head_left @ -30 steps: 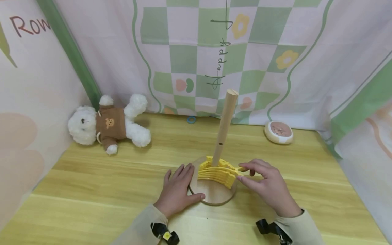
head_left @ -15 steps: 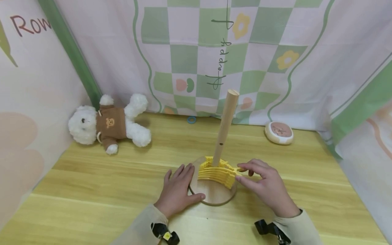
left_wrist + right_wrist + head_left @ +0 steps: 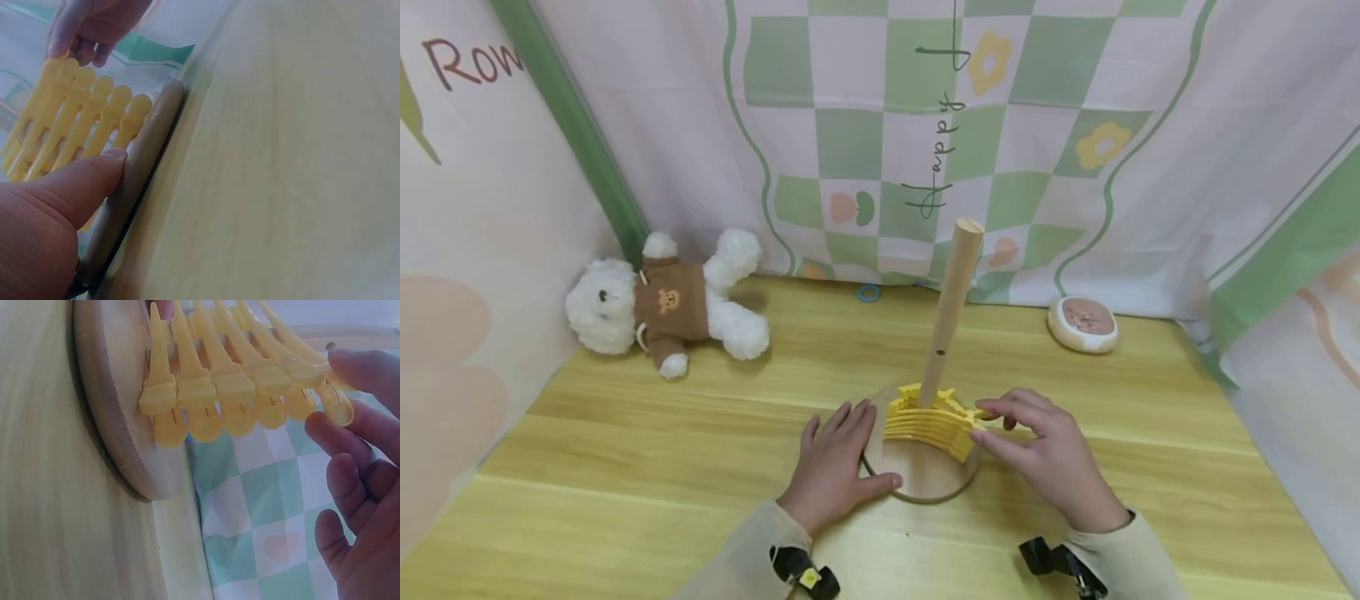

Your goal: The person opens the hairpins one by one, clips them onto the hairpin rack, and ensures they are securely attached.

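Note:
A round wooden base point(image 3: 921, 479) carries an upright wooden post point(image 3: 953, 304). Around the foot of the post sits a stack of curved yellow plastic pieces point(image 3: 925, 427) with rounded knobs at their ends. My left hand point(image 3: 831, 471) rests on the left side of the base, fingers extended, thumb on its front edge. At the right end of the stack, my right hand point(image 3: 1045, 454) pinches the topmost yellow piece point(image 3: 338, 405) between thumb and forefinger. In the right wrist view, that piece lies close over the others, its end slightly tilted from them.
A white plush toy point(image 3: 673, 300) in a brown top lies at the back left of the wooden table point(image 3: 647, 467). A small blue ring point(image 3: 868, 292) is near the back edge. A white and pink rounded device point(image 3: 1082, 324) stands back right, before the patterned curtain point(image 3: 917, 142).
My right hand has shifted slightly left with the top yellow piece, which now sits closer against the stack. My left hand and the base have stayed where they were.

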A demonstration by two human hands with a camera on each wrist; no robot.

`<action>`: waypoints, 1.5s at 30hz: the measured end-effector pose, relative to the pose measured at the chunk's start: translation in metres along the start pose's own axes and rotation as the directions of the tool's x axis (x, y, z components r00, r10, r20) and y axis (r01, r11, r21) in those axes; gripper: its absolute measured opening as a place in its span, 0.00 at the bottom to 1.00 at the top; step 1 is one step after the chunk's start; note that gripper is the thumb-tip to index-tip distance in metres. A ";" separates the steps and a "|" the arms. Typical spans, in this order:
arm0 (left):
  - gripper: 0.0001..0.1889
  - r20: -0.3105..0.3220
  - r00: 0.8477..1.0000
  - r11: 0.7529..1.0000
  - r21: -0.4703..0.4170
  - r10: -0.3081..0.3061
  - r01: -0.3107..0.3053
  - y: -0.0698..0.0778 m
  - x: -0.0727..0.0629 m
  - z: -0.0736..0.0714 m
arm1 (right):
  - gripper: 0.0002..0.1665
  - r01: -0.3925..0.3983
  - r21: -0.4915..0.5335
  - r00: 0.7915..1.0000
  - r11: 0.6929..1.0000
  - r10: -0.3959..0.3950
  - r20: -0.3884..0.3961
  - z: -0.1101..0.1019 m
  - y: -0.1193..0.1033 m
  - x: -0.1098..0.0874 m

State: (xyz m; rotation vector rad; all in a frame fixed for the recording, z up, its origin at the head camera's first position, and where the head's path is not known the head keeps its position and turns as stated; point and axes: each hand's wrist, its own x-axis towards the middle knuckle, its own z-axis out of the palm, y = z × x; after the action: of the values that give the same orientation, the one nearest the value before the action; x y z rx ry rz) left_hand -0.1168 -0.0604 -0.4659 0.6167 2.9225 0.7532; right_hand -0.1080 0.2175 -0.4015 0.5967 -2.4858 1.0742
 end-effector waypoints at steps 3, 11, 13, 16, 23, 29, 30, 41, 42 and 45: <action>0.53 0.001 1.000 1.000 -0.003 -0.002 0.002 0.000 0.000 0.000 | 0.18 -0.003 -0.004 1.000 1.000 0.003 -0.005 0.000 0.000 0.000; 0.53 0.009 1.000 1.000 -0.019 -0.011 0.011 0.000 0.000 -0.001 | 0.19 -0.029 -0.021 1.000 0.999 0.029 -0.007 0.002 0.002 0.001; 0.53 0.010 1.000 1.000 -0.020 -0.011 0.011 0.000 0.000 0.000 | 0.20 -0.058 -0.015 0.998 0.998 0.058 -0.002 0.002 0.003 0.000; 0.53 0.009 1.000 1.000 -0.023 -0.010 0.010 0.000 0.000 0.000 | 0.20 -0.102 -0.009 0.995 0.995 0.102 0.014 0.000 0.005 -0.001; 0.53 0.009 1.000 0.999 -0.031 -0.010 0.010 -0.001 0.000 0.000 | 0.20 -0.171 -0.016 0.983 0.985 0.172 0.060 -0.007 0.010 -0.001; 0.53 0.008 1.000 0.999 -0.033 -0.013 0.013 -0.001 0.000 0.000 | 0.17 -0.153 -0.032 0.985 0.988 0.155 0.073 -0.007 0.012 0.000; 0.53 0.007 1.000 0.999 -0.033 -0.013 0.013 -0.001 0.000 0.000 | 0.17 -0.144 -0.035 0.987 0.989 0.146 0.071 -0.007 0.012 0.000; 0.53 0.007 1.000 0.999 -0.039 -0.011 0.012 0.000 0.000 -0.001 | 0.17 -0.019 -0.046 1.000 0.999 0.020 0.021 -0.002 0.009 0.001; 0.53 0.007 1.000 0.999 -0.039 -0.011 0.012 0.000 0.000 -0.001 | 0.17 -0.013 -0.045 1.000 0.999 0.013 0.019 -0.002 0.009 0.001; 0.53 0.006 1.000 0.999 -0.039 -0.011 0.011 0.000 0.000 -0.001 | 0.17 0.004 -0.037 1.000 0.999 -0.003 0.014 -0.001 0.007 0.002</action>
State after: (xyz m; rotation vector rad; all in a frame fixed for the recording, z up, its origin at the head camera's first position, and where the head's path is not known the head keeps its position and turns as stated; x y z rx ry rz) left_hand -0.1172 -0.0604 -0.4649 0.5975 2.8956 0.8038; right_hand -0.1128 0.2219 -0.4039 0.5994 -2.5106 1.0232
